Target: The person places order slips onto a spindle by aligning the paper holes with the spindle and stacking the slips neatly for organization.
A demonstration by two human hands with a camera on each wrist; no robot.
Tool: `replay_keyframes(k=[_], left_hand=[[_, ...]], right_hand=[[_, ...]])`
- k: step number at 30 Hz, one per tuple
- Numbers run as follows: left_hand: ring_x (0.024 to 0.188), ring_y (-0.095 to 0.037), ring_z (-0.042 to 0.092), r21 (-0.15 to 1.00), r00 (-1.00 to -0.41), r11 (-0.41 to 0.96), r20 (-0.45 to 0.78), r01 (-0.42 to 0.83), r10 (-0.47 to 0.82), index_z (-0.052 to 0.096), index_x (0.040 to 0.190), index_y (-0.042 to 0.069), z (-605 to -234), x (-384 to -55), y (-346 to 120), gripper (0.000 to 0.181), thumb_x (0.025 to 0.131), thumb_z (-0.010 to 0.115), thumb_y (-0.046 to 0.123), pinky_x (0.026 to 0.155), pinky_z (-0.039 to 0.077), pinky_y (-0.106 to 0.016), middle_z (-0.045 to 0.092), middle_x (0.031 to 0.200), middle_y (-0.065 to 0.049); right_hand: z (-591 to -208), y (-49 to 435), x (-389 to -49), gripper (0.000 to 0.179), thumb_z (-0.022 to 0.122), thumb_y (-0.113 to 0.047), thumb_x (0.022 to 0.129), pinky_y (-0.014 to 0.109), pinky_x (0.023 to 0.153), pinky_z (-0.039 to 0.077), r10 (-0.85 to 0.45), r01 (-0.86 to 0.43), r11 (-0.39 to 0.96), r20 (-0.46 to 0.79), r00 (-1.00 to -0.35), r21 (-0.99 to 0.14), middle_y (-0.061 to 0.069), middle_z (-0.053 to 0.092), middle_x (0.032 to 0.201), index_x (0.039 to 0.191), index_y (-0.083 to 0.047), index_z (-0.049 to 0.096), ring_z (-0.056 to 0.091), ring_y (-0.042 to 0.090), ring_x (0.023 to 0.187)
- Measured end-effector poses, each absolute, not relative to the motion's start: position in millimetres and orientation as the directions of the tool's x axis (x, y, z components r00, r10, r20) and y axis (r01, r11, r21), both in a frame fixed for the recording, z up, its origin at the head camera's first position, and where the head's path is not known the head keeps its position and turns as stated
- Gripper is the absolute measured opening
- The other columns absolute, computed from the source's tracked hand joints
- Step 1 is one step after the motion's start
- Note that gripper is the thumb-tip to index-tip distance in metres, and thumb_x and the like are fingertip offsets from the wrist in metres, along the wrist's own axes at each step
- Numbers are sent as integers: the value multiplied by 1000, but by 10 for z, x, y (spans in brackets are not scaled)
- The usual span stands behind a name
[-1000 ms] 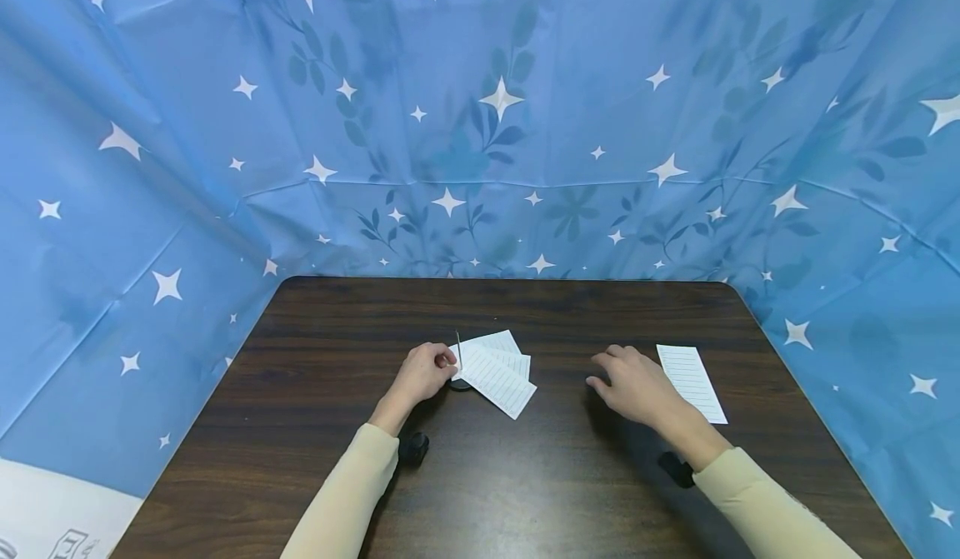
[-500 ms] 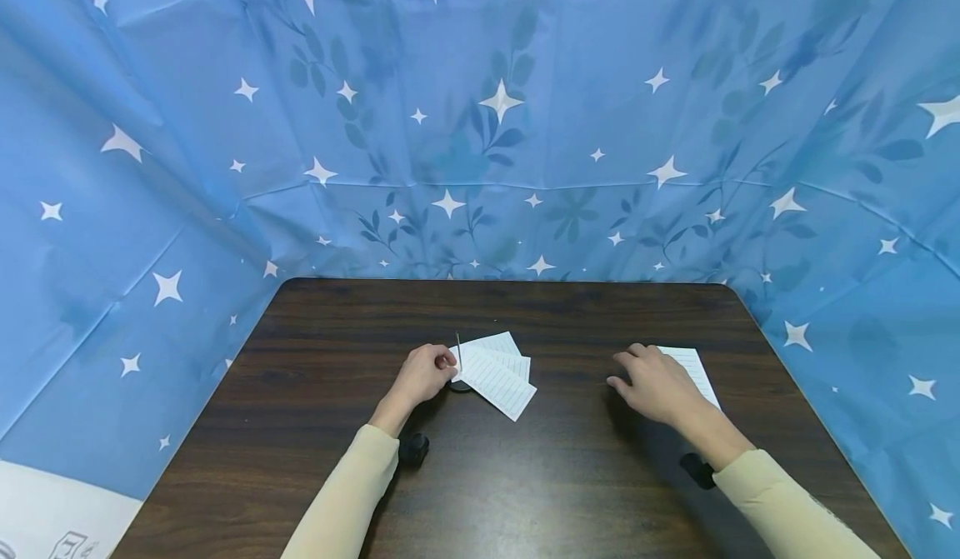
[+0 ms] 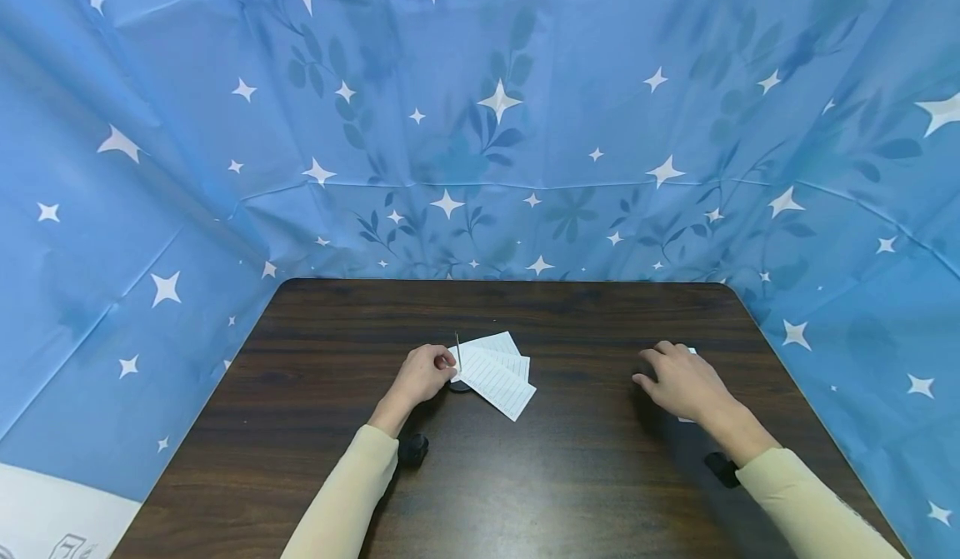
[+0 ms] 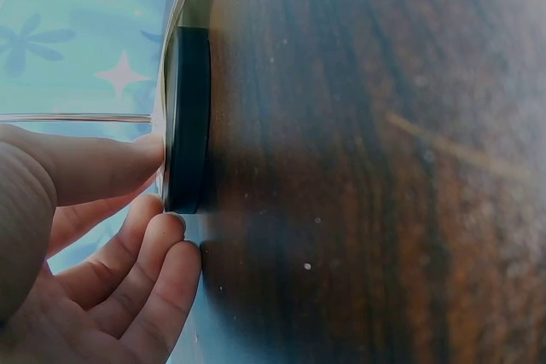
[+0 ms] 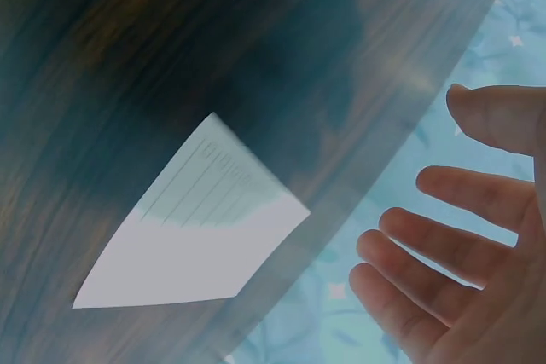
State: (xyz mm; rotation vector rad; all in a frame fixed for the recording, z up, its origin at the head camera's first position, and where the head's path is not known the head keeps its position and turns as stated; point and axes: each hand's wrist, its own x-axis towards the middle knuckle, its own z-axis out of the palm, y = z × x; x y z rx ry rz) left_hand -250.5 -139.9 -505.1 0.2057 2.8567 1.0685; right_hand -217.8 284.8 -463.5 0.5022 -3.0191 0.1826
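Note:
A thin metal spike on a round black base [image 4: 189, 121], a bill spike, stands upright near the table's middle. Several white lined paper slips [image 3: 495, 382] lie fanned out on it, the spike rising through their left ends. My left hand [image 3: 422, 373] pinches the slips' left end beside the spike; in the left wrist view its thumb touches the paper over the base, and the index fingertip is partly hidden. My right hand [image 3: 681, 382] hovers with spread, relaxed fingers above a single lined slip [image 5: 200, 228], holding nothing. In the head view that hand covers most of this slip.
The dark wood-grain table [image 3: 540, 484] has rounded far corners. Behind and around it hangs a blue curtain [image 3: 480, 142] with white stars. A white printed surface [image 3: 63, 509] shows at the lower left, beyond the table edge. Black wrist cameras sit under both wrists.
My right hand has moved rightward across the table, from left of the single slip to over it. My left hand and the fanned slips have stayed in place.

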Motion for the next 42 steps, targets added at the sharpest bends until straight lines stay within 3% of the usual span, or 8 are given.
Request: replay_keyframes(k=[15, 30, 42], left_hand=[[76, -17, 53, 658, -987, 746, -30, 101, 160, 72, 97, 10, -5045, -2508, -1406, 4, 95, 71, 13, 71, 48, -37, 59, 86, -1], [75, -17, 54, 660, -987, 744, -23, 106, 161, 72, 97, 10, -5038, -2504, -1404, 4, 95, 71, 12, 71, 48, -37, 59, 86, -1], [75, -17, 54, 663, -986, 741, -26, 108, 166, 72, 97, 10, -5040, -2498, -1405, 4, 95, 70, 13, 72, 49, -37, 59, 86, -1]], right_hand=[[-4688, 3200, -2209, 52, 72, -30, 94, 61, 83, 48, -262, -261, 962, 2, -965, -79, 31, 59, 116, 122, 12, 63, 57, 49, 103], [-4793, 3485, -2228, 58, 72, -31, 92, 66, 90, 44, -180, -172, 981, -102, -978, -85, 39, 53, 124, 126, 14, 59, 52, 55, 112], [-4851, 3580, -2185, 64, 72, -36, 93, 69, 89, 43, -144, -124, 984, -156, -977, -130, 41, 51, 125, 127, 16, 57, 49, 57, 113]])
